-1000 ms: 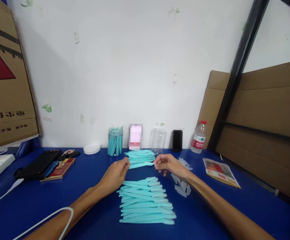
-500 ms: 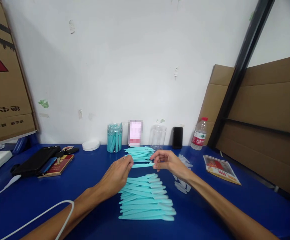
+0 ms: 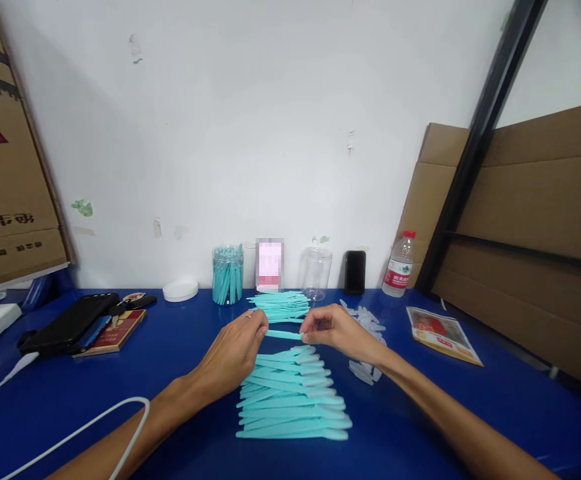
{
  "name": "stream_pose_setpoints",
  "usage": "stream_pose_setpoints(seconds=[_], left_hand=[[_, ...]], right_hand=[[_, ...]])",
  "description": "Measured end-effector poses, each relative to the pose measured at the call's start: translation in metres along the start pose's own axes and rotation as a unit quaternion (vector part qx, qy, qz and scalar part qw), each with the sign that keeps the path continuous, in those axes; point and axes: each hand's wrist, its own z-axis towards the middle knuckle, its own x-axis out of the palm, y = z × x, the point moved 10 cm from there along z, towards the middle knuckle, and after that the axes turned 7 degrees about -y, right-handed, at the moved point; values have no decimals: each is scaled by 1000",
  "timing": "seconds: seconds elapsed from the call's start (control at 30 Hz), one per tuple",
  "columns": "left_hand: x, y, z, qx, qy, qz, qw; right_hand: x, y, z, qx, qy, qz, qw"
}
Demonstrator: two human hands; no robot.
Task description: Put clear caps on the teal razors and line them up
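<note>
A single teal plastic stick is held level between my two hands above the blue table. My left hand pinches its left end and my right hand pinches its right end. Just below lies a near row of several teal sticks with pale caps. Behind my hands is a second pile of teal sticks. Loose clear caps lie on the table by my right wrist.
At the back stand a jar of teal sticks, an empty clear jar, a white lid, a black phone and a water bottle. A black case, booklet, white cable and cardboard flank the work spot.
Both hands have come toward me with the stick, from beside the far pile to just above the near row. My right hand now grips the stick's end more closely.
</note>
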Motion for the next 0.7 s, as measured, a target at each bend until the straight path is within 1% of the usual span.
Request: stream_pose_setpoints(seconds=[0.1,0.23,0.43,0.57,0.7], left_hand=[[-3,-5,1,5,7,-18,1000],[-10,-6,5,-5,8,-57,998],[-19,5,11,-50,-26,-112,992],[-17,12,11,-78,-29,-150,985],[-9,26,11,-118,-27,-202,972]], right_hand=[[2,2,-1,1,8,-21,1000],[8,1,-4,35,52,51,997],[8,-3,-6,89,96,149,980],[7,-8,-4,99,90,164,977],[-1,-11,0,87,41,158,983]])
